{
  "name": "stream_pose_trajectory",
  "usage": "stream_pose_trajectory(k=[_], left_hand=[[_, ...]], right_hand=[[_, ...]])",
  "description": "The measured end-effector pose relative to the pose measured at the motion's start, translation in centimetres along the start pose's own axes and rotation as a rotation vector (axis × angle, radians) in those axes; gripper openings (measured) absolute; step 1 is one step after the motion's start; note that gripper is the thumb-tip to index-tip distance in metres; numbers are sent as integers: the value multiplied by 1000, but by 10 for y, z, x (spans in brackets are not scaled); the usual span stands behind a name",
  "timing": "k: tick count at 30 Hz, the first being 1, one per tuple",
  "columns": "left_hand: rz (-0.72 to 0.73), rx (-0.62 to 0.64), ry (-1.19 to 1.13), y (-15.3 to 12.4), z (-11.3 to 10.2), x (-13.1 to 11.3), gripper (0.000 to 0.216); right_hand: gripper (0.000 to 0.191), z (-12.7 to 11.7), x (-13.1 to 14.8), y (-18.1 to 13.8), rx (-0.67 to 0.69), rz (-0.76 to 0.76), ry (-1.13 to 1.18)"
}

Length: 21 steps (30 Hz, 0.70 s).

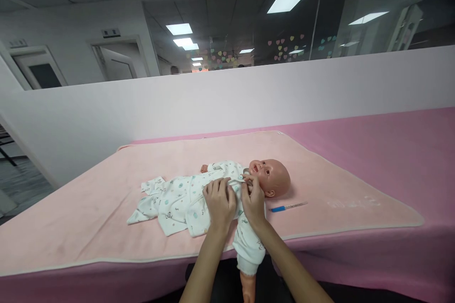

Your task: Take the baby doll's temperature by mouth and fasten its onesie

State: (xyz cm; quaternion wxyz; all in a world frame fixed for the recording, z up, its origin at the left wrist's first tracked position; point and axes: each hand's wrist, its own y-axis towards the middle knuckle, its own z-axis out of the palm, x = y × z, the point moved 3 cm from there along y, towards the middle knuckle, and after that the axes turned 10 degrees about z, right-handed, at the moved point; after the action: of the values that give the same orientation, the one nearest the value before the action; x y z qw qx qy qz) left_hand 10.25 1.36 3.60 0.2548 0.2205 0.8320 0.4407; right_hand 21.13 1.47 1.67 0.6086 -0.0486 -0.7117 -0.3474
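Observation:
A baby doll lies on its back, head to the right, dressed in a white printed baby shirt and matching trousers. My right hand is closed at the neckline, thumb and fingers pinching the shirt's edge just below the chin. Beside it, my left hand rests on the chest, its bent fingers gripping the shirt front; the fingertips are partly hidden. The doll's near arm, in a white sleeve, hangs over the front edge between my forearms.
A blue-handled thin tool, perhaps a pen or thermometer, lies near the doll's head. Beneath the doll spreads a peach blanket over a pink cover. Behind rises a low white wall with glass above it.

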Motion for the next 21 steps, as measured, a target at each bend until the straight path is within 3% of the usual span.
stream_pose_trajectory(k=[7,13,21], left_hand=[[-147,-10,22,-5,-11,10,13],[-145,-31,-29,-6,-7,14,11],[-166,2,-75,-6,-5,17,18]], right_hand=[[30,4,20,-6,-21,-164,-121],[24,31,45,-9,127,29,22],[20,40,17,-15,206,153,168]])
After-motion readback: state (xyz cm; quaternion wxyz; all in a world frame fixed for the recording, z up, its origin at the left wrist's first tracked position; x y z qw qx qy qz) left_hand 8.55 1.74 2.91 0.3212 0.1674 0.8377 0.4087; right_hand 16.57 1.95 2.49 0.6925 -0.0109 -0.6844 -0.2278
